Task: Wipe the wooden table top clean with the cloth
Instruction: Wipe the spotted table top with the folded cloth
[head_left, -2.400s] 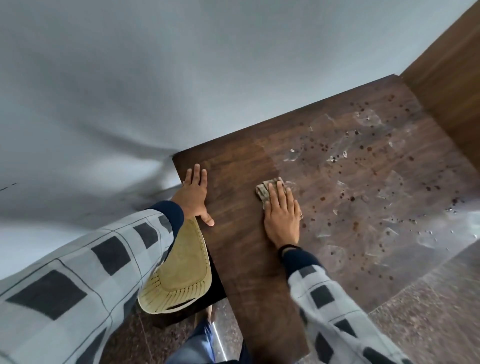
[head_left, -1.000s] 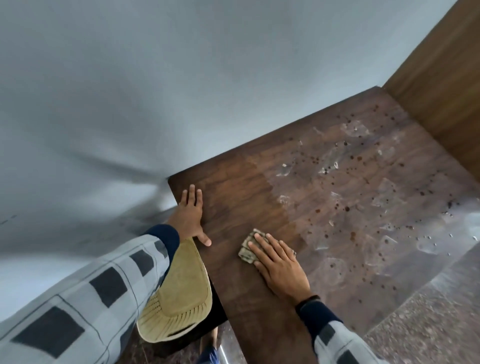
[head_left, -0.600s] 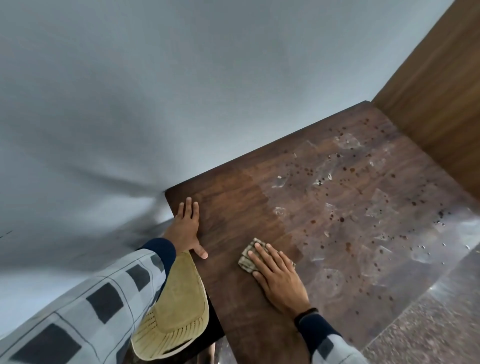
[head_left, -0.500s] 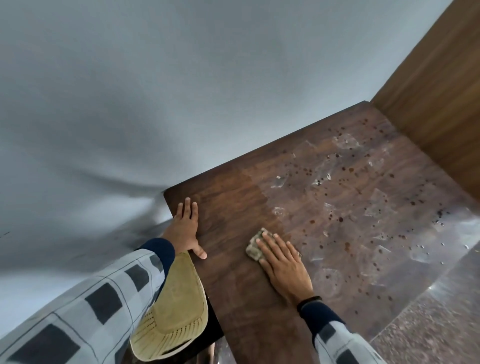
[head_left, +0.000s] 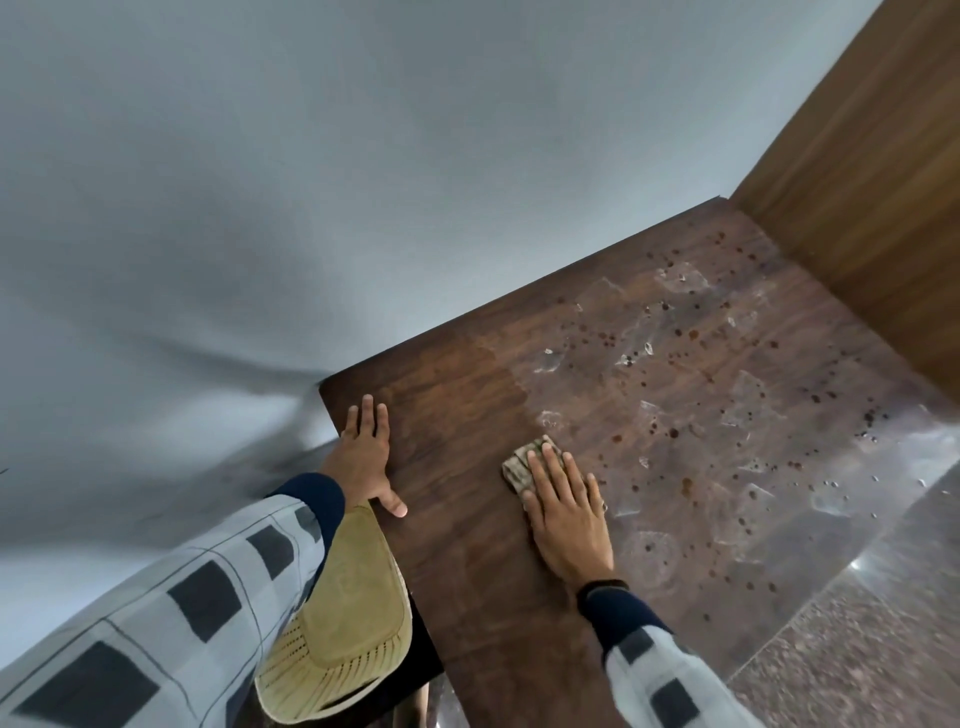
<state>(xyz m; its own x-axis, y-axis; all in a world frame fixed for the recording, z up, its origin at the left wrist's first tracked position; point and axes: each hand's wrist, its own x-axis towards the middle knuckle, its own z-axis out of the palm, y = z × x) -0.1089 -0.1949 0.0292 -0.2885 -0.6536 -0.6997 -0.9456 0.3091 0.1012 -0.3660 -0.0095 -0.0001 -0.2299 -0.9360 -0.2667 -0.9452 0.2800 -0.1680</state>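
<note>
A dark wooden table top fills the right half of the view. Its left strip looks darker and spotless, while the right part carries dried smears and several brown spots. A small folded brownish cloth lies at the border between the two areas. My right hand presses flat on the cloth with straight fingers, covering most of it. My left hand rests flat on the table's left edge, thumb spread out.
A grey wall runs behind the table. A wooden panel stands at the table's far right. A tan perforated chair back sits below my left arm. Speckled stone floor shows at the lower right.
My right hand has slid the cloth away from me and to the right, toward the spotted area, and turned to point up the table. My left hand has stayed in place.
</note>
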